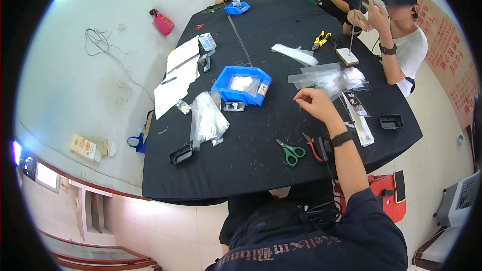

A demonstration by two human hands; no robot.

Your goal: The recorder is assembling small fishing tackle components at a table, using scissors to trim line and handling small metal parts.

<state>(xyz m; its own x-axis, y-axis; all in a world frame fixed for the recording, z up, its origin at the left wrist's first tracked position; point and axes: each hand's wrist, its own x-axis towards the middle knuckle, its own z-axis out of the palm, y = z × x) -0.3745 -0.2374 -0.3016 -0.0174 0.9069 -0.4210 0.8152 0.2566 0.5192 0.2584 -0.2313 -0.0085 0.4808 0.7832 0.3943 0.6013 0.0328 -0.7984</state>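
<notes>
My right hand (315,104) hovers over the black-covered table, right of the blue bin, its thumb and fingers pinched together. Whatever they hold, if anything, is too small to make out. Nearest to it are clear plastic bags (326,81), spread out just beyond the fingers. In the blue bin (236,95) lie small clear bags and a little card. Closer to me lie green-handled scissors (292,153) and red-handled pliers (314,149), the pliers partly hidden beside my wrist. My left hand is outside the picture.
Left of the bin are a fan of clear bags (208,119), white papers (175,78) and a black tray (181,154). Another black tray (391,121) sits at the right edge. A thin rod rises from a white block (347,56). Several people sit around the far side.
</notes>
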